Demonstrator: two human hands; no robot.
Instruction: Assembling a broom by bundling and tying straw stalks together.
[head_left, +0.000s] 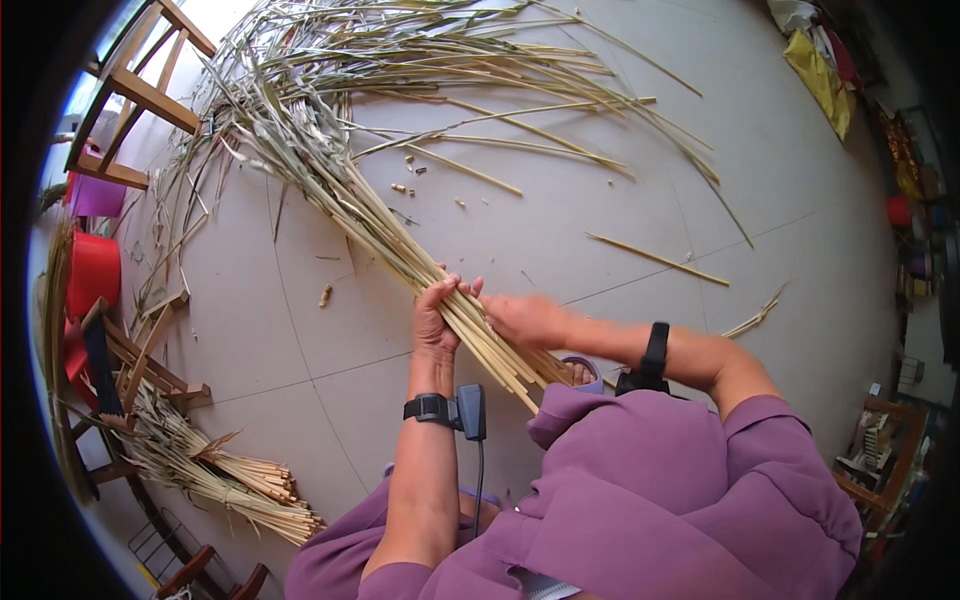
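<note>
My left hand (437, 315) grips a thick bundle of dry plant stalks (390, 244) from its left side, the fingers wrapped round it. The cut ends of the stalks point down toward my lap, and their pale leafy tops reach the upper left. Against the bundle's right side is my right hand (525, 321), blurred, with its fingers bent; whether it grips any stalks cannot be told. Beyond the bundle, a large spread of loose stalks (480, 67) lies on the tiled floor.
Single stalks (660, 259) and small stalk scraps (325, 295) lie about the floor. Bundled stalks (247, 487) rest at the lower left. Wooden stools (154, 101) and a red plastic tub (96, 274) stand at the left. A yellow bag (821, 82) lies at the upper right.
</note>
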